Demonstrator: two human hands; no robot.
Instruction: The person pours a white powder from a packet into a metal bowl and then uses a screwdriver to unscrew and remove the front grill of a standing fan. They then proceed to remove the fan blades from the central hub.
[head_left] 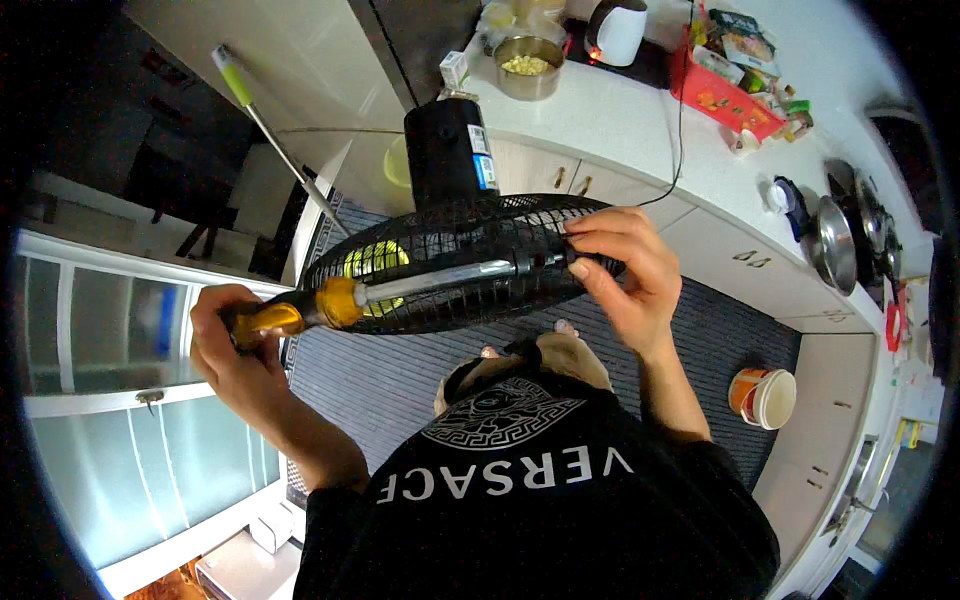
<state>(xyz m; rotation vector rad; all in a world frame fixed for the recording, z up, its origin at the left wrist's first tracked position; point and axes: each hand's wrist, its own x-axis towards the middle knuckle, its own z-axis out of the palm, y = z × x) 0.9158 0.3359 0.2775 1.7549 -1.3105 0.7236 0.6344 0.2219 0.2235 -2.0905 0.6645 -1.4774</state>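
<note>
My left hand (240,350) is wrapped round the amber and black handle of a large screwdriver (435,282). Its silver shaft runs to the right across the front of a black fan (450,215), toward a small black part near my right hand. The fan has a round wire grille, seen nearly edge-on, and a black motor housing behind it. At the grille's right end, my right hand (635,275) has thumb and fingers closed on a small dark part at the rim. Exactly what they pinch there is hard to make out. A yellow-green shape shows through the wires.
Behind the fan runs a white counter (640,130) with a metal pot (530,70), a white kettle (615,35), a red basket (725,90) and several pans (832,245). A bucket (765,397) stands on the striped mat at right. A mop handle (280,145) leans at left, above a glazed door (150,400).
</note>
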